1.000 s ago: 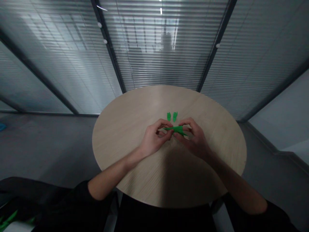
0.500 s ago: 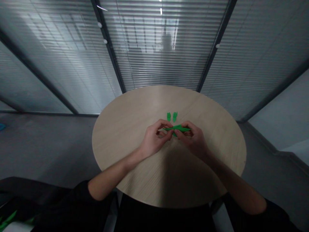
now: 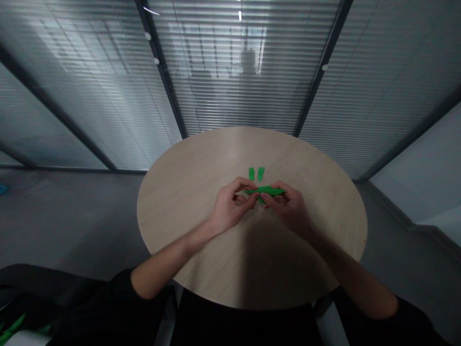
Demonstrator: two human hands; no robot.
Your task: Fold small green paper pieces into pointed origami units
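Observation:
Above the middle of the table, a slim green leaf-like piece (image 3: pixel 271 191), pointed at both ends, is held level between my two hands. My left hand (image 3: pixel 230 204) pinches it near its left part between thumb and fingers. On the other side, the thumb and fingers of my right hand (image 3: pixel 290 204) grip its middle and right part. A small green bit shows below it, between the thumbs; whether it belongs to the same piece I cannot tell. Two small green pieces, a left one (image 3: pixel 251 173) and a right one (image 3: pixel 261 173), lie side by side just beyond my hands.
The round wooden table (image 3: pixel 201 158) reaches close to a glass wall with blinds (image 3: pixel 237 105). More green pieces (image 3: pixel 14 326) lie at the lower left by a white object (image 3: pixel 32 339). A blue thing (image 3: pixel 3 189) is on the floor at far left.
The held green piece has turned very slightly, showing a bit more of its broad side. Both hands keep their places and grips; the two small pieces lie still.

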